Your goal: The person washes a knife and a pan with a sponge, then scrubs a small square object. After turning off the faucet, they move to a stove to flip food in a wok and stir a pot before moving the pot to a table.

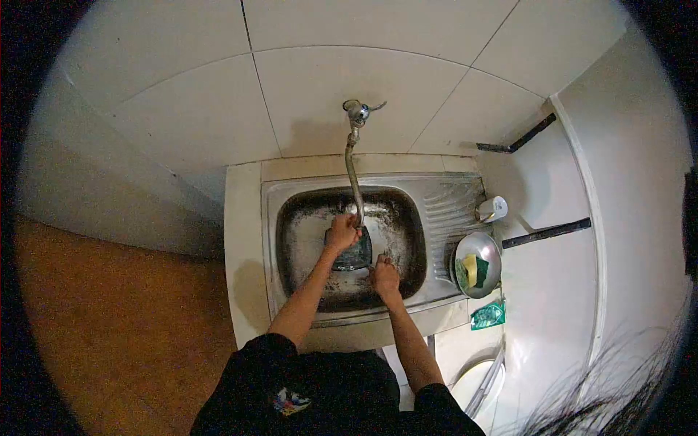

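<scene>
Two hands are working inside the steel sink [292,291], left of its ridged drainboard [443,211]. Far left, an orange-brown floor [109,312] is running alongside the pale surface [246,291]. The left hand [345,232] is keeping a narrow grip on the upper left edge of a dark container [353,254], which is sitting in the basin below the faucet spout [353,171]. The spout is hanging directly over that edge, crowding the fingers. The right hand [385,277] is curling its fingers at the container's lower right corner; whether its grip is closing on it, I cannot tell. Further right, a white cup [494,209] is resting near a metal bowl [492,272] holding a yellow and green sponge [472,270]. A green packet [488,315] is lying just beside the bowl, nearer the person.
</scene>
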A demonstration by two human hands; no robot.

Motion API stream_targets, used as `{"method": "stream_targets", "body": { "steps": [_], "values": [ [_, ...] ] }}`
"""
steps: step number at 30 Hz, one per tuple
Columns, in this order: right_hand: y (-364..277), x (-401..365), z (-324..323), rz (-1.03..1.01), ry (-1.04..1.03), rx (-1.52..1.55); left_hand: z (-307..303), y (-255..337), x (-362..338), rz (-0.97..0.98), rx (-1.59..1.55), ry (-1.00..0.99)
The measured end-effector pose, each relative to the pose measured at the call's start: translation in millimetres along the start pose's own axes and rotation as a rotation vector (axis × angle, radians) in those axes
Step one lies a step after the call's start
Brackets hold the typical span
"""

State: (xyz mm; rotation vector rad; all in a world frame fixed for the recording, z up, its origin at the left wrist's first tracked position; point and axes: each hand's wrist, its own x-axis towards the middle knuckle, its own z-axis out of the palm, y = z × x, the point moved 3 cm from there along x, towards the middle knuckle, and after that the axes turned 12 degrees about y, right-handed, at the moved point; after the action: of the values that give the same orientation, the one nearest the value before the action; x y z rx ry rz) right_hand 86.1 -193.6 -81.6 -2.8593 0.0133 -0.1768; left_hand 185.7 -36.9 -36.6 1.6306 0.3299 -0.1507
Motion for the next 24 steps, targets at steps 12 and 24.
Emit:
{"method": "stream_targets", "body": {
  "steps": [12, 24],
  "values": [
    [-15.2, -16.7, 35.8, -0.084, -0.181, 0.413, -35.8, -97.6, -13.5, 0.139, 0.34, 0.441],
    [-43.4, -8.8, -57.7, -0.043, -0.21, 0.202, -51.0, -101.2, -67.5, 0.296, 0.666, 0.47]
  ]
}}
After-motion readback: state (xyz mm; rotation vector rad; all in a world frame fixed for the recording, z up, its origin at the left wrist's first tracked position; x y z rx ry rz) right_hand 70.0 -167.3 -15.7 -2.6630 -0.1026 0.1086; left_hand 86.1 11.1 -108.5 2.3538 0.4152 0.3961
